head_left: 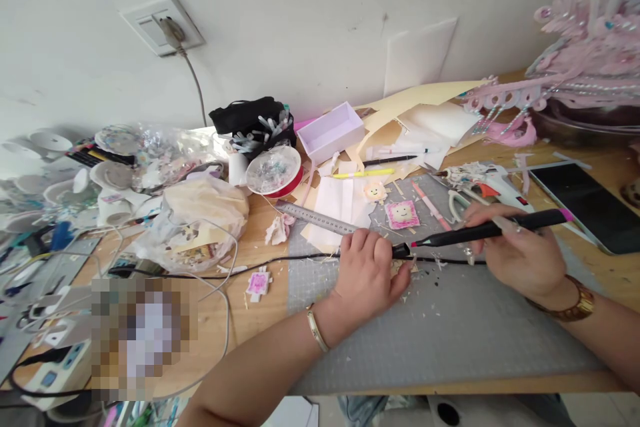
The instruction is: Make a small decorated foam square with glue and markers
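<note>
My right hand (520, 250) grips a black marker (493, 230) with a pink end, its red tip pointing left. My left hand (367, 273) is closed round the marker's black cap (401, 251), just left of that tip, and rests on the grey cutting mat (440, 327). A small pale piece lies under my left fingers, mostly hidden. A pink square cutout with a smiling face (402, 214) lies on the mat just beyond the hands, next to a steel ruler (317, 217).
A black cable (240, 267) runs across the wooden desk. A glue gun (493, 183), a tablet (585, 203), a white open box (333, 131), a red-rimmed tub (275, 170), plastic bags (200, 217) and paper scraps crowd the desk. Pink ornaments (580, 60) stand at the right.
</note>
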